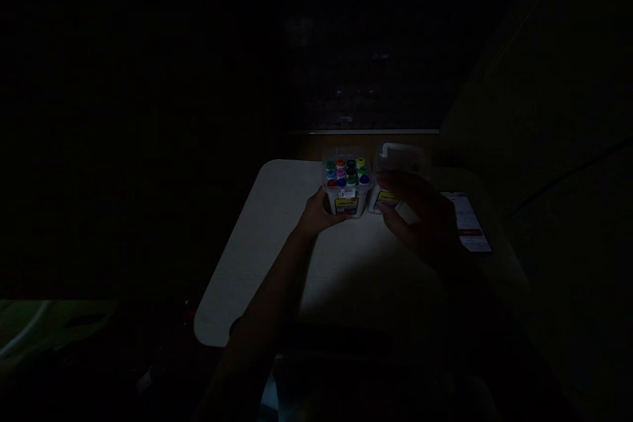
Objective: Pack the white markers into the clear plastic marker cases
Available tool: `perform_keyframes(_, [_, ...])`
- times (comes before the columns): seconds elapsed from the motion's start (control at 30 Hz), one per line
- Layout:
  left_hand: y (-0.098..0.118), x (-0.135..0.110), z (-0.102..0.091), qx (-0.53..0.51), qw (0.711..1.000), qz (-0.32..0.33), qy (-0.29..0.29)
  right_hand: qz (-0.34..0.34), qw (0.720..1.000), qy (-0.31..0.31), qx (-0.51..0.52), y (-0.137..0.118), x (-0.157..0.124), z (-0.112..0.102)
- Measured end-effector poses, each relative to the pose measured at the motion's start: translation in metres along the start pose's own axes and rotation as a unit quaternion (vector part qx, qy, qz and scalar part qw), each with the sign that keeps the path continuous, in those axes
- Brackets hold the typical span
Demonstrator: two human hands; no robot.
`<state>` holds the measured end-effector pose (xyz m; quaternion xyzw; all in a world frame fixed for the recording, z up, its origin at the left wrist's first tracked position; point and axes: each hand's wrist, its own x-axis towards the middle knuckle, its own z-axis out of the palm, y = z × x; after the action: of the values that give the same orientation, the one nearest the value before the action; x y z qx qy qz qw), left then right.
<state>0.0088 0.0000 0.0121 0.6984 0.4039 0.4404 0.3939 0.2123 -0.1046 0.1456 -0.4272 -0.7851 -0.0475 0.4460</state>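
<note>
A clear plastic box of markers [347, 206] stands on the white table with its top raised, and several coloured caps show in rows inside. My left hand [316, 214] is wrapped round its left side, the thumb lying across the front below the white latch. Close beside it on the right is a second clear container [380, 201] with a similar yellow label and a white handle or clip on its upper part. My right hand [420, 214] is in front of this container, thumb and fingers apart. Deep shadow hides whether it touches the container.
The white table [247, 237] has rounded corners. A phone with a lit screen [469, 221] lies to the right of my right hand. A dark strip-like object [341, 337] runs along the near edge. A wall stands behind the table; the surroundings are very dark.
</note>
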Motion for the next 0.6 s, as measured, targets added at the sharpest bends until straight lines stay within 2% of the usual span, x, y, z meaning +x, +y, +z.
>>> perform_keyframes(0.13, [0.003,-0.001,0.0,-0.011,1.0,0.01,-0.019,0.011,1.0,-0.006,0.018,0.005,0.0,0.01])
perform_keyframes(0.47, [-0.005,-0.003,-0.001,0.023,0.999,0.001,-0.029,0.045,0.999,0.009,0.019,0.01,0.0,0.009])
perform_keyframes(0.6, [-0.007,-0.005,0.0,0.023,0.999,-0.01,-0.021,0.077,0.996,0.033,0.004,0.022,-0.002,-0.003])
